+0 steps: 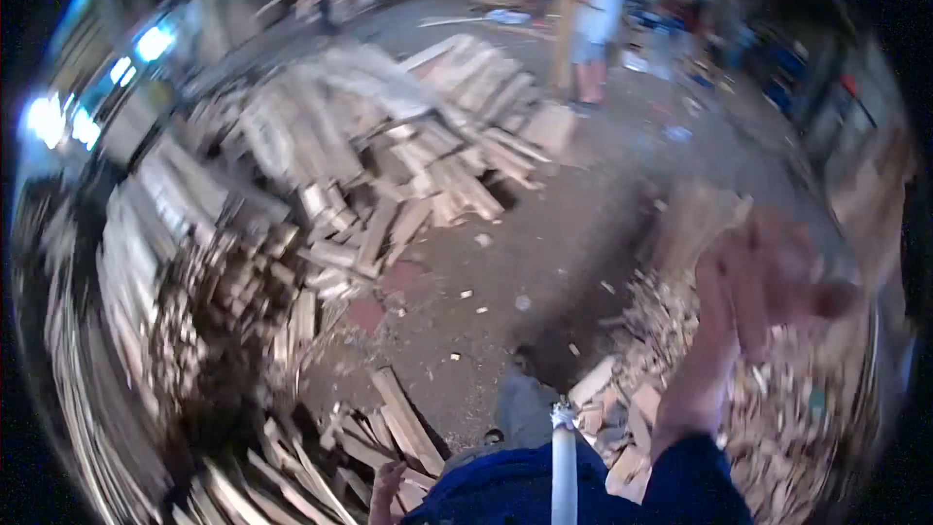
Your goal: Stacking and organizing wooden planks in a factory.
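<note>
While the right hand (768, 277) is raised over the heap of small wood offcuts (777, 418), motion blur smears its fingers, so I cannot tell whether they close on anything; no piece shows clearly in them. The left hand (387, 482) sits low, its fingers looking bent, beside the loose rough-sawn boards (406, 423); whether it touches or grips one is hidden by the angle.

Below the right hand, the offcuts look short, dry and chip-like: probably light, stiff and easy to lift singly, apt to slide over one another, with splintery edges. A pinch across the two broad faces, clear of the broken ends, should suit them. Chunkier pale blocks (627, 399), nearer the body from that hand, likely want a full-palm grasp.

Just beyond the left hand, the boards should be stiff and heavier, likely to tip if held at one end; taking both long edges near the middle would balance them. Farther ahead of both hands lie stacked slats (292, 131).
</note>
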A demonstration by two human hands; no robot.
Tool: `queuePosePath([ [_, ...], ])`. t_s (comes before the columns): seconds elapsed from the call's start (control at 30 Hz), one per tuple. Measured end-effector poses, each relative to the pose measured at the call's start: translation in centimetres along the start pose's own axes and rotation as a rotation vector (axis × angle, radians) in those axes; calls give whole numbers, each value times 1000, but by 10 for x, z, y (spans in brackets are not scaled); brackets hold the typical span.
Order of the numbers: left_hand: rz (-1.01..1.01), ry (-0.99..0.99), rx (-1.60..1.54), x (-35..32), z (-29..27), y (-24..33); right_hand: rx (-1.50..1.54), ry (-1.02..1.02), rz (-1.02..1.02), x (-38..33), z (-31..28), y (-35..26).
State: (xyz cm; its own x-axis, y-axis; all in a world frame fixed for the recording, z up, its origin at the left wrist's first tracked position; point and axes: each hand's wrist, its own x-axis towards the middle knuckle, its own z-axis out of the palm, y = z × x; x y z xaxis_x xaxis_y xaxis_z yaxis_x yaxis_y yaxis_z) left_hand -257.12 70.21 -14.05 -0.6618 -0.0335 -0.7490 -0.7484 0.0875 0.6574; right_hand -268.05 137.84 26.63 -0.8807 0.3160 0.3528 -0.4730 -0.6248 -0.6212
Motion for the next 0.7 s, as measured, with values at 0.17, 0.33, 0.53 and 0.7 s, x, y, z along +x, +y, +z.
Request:
queuePosePath([
  [0.17, -360, 20, 421, -46, 28, -65, -49, 66, 326, 147, -68, 163],
  [0.33, -456, 52, 362, -63, 61, -25, -479, 295, 945, 154, -175, 312],
  [0.53, -9, 410, 684, 30, 94, 124, -911, 253, 1465, 179, -263, 358],
  [0.7, 73, 422, 167, 82, 114, 259, -1133, 22, 1439, 289, -298, 388],
])
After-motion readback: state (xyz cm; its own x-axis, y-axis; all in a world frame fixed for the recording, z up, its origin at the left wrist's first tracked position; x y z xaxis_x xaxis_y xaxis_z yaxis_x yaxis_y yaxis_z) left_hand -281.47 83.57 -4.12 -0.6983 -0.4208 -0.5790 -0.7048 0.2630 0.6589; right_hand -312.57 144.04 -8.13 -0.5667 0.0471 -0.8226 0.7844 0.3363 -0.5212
